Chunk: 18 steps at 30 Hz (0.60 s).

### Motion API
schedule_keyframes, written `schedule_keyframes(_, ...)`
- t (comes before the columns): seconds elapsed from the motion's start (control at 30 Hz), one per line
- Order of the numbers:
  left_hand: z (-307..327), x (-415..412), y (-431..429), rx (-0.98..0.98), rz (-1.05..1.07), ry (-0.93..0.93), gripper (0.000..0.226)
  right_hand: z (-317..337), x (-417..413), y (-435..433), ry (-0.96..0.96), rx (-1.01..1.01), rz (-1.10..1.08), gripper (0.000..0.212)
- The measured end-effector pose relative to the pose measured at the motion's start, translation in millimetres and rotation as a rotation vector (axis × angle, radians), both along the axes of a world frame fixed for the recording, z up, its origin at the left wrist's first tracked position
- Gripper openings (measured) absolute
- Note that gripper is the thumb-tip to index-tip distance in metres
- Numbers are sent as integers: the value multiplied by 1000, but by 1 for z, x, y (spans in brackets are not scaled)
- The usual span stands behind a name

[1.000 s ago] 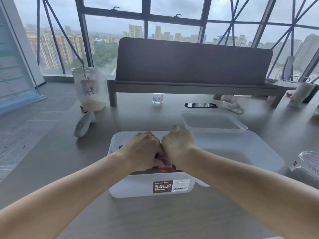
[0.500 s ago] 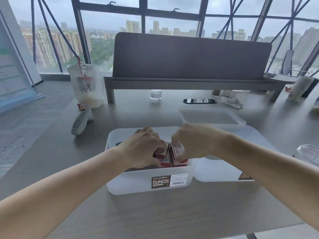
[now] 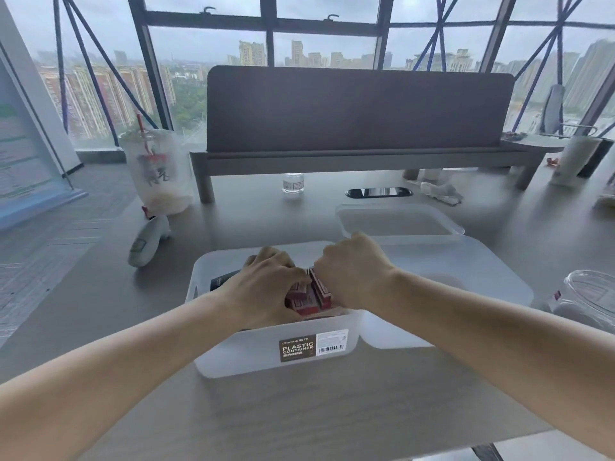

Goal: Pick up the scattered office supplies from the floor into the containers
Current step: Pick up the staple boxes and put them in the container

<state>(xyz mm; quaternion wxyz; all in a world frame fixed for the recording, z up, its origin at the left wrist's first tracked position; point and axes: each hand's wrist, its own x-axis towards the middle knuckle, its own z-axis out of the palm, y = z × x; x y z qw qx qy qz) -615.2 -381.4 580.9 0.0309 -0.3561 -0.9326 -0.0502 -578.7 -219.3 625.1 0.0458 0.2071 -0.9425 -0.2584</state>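
A translucent plastic container (image 3: 253, 354) with a brown label stands on the grey table in front of me. Inside it lie small red boxes (image 3: 311, 294) and a dark item (image 3: 221, 281) at the left. My left hand (image 3: 266, 287) rests curled on the red boxes from the left. Pressing against the same boxes from the right is my right hand (image 3: 352, 271), fingers closed around them. Both hands are inside the container's rim.
A second translucent container (image 3: 449, 261) sits to the right, a smaller shallow tray (image 3: 399, 221) behind it. A white handheld device (image 3: 146, 242), a plastic bag with a cup (image 3: 159, 174), a small bottle (image 3: 293, 183) and a clear jar (image 3: 589, 294) stand around.
The hands parted briefly to show the red boxes, then closed on them again inside the container. The camera view shifted slightly.
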Motion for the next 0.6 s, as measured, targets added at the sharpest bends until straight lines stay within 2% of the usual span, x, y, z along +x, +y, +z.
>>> schedule_keyframes(0.2,3,0,6,12,19,44,40,7,-7,14,-165,-185,-72,9)
schedule_keyframes(0.3,1,0,4,63,33,46,33,20,-7,21,-338,-415,-170,28)
schedule_keyframes(0.37,-2,-1,2,82,60,36,38,29,-5,26,-411,-522,-203,34)
schedule_keyframes(0.5,-4,-2,4,70,129,23,48,37,-5,29,-369,-640,-163,46)
schedule_keyframes(0.6,-3,-4,6,31,120,65,44,32,-5,24,-281,-686,-64,50)
